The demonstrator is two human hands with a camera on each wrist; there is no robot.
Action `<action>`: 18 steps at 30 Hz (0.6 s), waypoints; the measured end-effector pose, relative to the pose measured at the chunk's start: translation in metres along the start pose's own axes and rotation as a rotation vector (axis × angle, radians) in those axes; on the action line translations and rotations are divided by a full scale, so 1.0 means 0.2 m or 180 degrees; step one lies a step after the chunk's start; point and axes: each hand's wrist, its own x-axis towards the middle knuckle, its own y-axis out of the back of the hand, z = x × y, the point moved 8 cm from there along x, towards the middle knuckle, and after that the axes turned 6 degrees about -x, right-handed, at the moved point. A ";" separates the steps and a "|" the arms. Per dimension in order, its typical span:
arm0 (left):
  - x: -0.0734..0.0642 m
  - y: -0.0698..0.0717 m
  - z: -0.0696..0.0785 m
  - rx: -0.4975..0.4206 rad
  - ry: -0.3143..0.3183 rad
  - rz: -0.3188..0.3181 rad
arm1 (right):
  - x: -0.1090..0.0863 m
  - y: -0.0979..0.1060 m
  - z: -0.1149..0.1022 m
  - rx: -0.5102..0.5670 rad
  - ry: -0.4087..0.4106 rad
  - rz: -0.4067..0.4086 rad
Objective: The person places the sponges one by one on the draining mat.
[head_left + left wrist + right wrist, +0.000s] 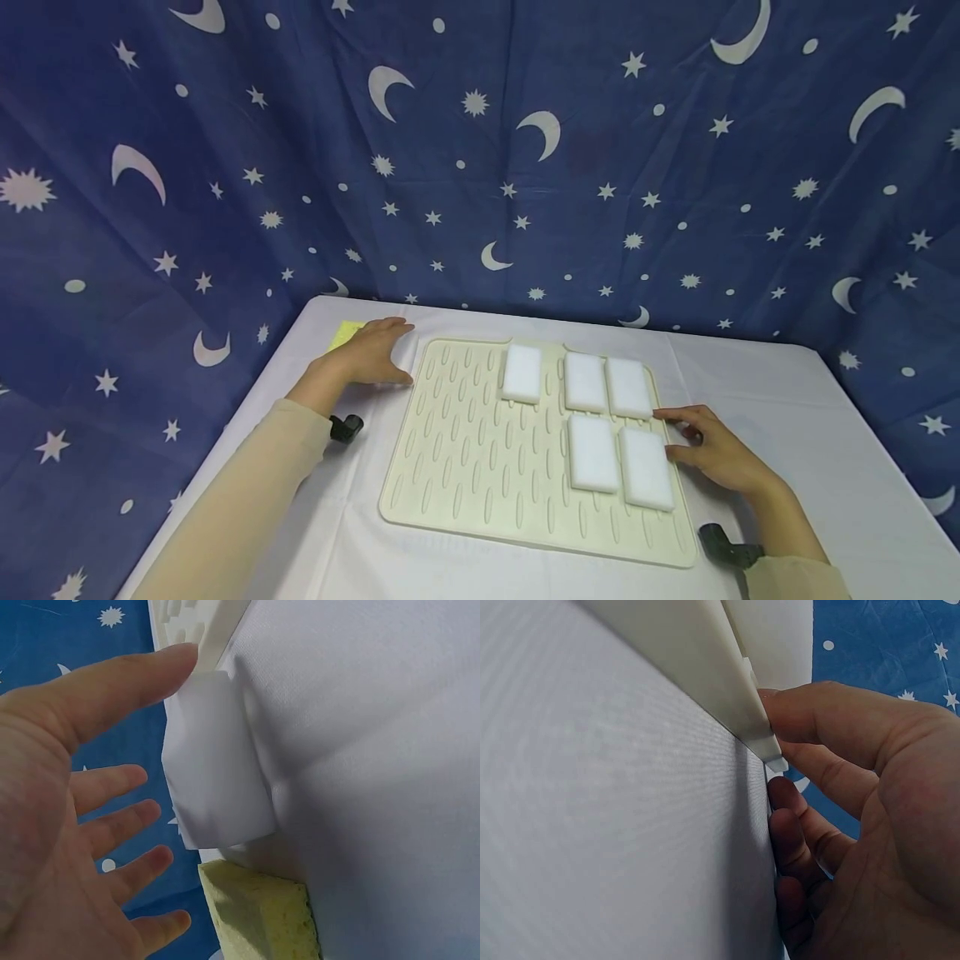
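A cream ridged drying mat [480,483] lies on the table and bears several white sponge blocks, among them a front right one [647,468] and a back right one [628,388]. My right hand [708,446] is at the mat's right edge, thumb and index fingertips against or very near these two blocks; the other fingers curl loosely. At the mat's left, my left hand [367,354] is spread, holding nothing. The left wrist view shows another white block [217,765] beside its thumb and a yellow sponge [262,911] below; in the head view the hand hides that white block.
A white cloth [555,575] covers the table. Behind it and at the sides hangs a blue curtain [450,150] with moons and stars. Dark wrist devices show at the left wrist [347,428] and right wrist [727,547].
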 end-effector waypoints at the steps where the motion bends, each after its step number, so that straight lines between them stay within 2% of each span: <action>1: 0.00 0.00 0.00 0.0012 0.0007 -0.0005 | 0.00 0.00 0.00 0.0005 0.0001 0.0001; 11: 0.02 -0.04 -0.04 -0.0018 0.0106 -0.0165 | 0.00 -0.01 0.00 -0.0007 0.0027 -0.0004; 18: 0.03 -0.04 -0.04 -0.0114 0.0128 -0.0190 | 0.00 0.00 0.00 -0.0028 0.0033 0.0008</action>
